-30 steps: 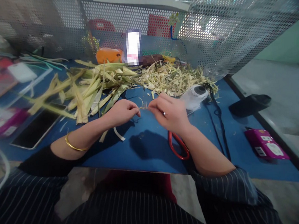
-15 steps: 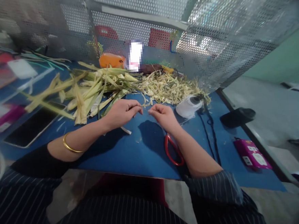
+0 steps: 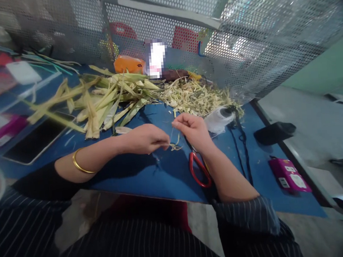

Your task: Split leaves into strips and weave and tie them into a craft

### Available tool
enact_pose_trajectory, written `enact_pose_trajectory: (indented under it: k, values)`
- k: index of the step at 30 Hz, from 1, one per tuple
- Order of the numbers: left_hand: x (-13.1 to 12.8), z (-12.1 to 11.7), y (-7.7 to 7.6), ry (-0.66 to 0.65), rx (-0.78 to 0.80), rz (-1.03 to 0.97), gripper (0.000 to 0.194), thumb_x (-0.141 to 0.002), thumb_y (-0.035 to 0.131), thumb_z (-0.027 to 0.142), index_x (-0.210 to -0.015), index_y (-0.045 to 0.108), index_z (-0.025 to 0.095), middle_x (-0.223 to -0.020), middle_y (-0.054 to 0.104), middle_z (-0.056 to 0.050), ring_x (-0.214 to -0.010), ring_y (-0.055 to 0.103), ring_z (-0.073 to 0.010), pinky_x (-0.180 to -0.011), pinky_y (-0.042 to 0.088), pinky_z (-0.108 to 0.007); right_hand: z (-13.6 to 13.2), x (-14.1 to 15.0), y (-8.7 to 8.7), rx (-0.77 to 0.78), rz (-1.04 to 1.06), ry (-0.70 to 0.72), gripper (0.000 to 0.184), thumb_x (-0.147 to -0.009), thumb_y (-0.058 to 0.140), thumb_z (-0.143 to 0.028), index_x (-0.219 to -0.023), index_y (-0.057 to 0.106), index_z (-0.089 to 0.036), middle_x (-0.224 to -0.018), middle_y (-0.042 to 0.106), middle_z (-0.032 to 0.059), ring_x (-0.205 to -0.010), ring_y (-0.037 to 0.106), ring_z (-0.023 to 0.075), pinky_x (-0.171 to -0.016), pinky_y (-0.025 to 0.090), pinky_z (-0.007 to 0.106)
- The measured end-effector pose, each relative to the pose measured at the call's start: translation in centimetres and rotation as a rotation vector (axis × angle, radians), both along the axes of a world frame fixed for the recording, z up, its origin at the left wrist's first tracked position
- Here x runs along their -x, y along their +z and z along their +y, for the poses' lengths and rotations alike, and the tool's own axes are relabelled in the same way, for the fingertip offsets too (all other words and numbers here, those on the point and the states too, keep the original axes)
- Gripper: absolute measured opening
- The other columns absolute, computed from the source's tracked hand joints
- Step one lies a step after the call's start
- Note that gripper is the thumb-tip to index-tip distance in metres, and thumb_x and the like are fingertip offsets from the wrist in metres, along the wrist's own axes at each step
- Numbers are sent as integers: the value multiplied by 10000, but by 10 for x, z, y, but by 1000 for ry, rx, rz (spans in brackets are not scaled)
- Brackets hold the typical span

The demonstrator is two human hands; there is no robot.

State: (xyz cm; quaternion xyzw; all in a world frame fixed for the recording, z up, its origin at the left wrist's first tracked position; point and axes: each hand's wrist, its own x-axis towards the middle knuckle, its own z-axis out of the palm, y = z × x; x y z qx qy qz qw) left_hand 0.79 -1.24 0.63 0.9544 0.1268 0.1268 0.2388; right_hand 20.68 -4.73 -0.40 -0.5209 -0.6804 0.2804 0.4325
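My left hand (image 3: 148, 138), wearing a gold bangle (image 3: 79, 162) on the wrist, is closed in a pinch at a small curled strip of corn husk (image 3: 176, 147). The strip juts out past the fingertips, above the blue table. Slightly higher and to the right, my right hand (image 3: 193, 127) pinches a fine white thread (image 3: 172, 134), which runs down toward the left fingertips. Exactly how thread and strip meet is too small to see. Red-handled scissors (image 3: 200, 169) lie beneath my right wrist. A white thread spool (image 3: 218, 119) lies on its side beyond that hand.
Long corn husks (image 3: 99, 102) and a heap of shredded husk (image 3: 189, 98) lie at the back, before a perforated metal screen (image 3: 157, 16). A dark phone (image 3: 37, 140) is at left. On the right are black cords (image 3: 240, 155), a black roll (image 3: 274, 133) and a purple packet (image 3: 289, 174).
My left hand has lowered and turned its fingers downward. The curled husk strip has moved from above the fingertips to below my right hand's pinch. My right hand has risen slightly.
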Motion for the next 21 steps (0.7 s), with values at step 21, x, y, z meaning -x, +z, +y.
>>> enact_pose_trajectory:
  k: [21]
  values:
    - [-3,1,-10,374,-441,235,195,-816,478,135,-764,666,146,-773,701,-100,-710,638,-219,-561,363,-300,-24,20,8,-557,-806,128,199,-882,410,-123,-752,550,-179,-695,530,34,-625,417,156,-576,267,296]
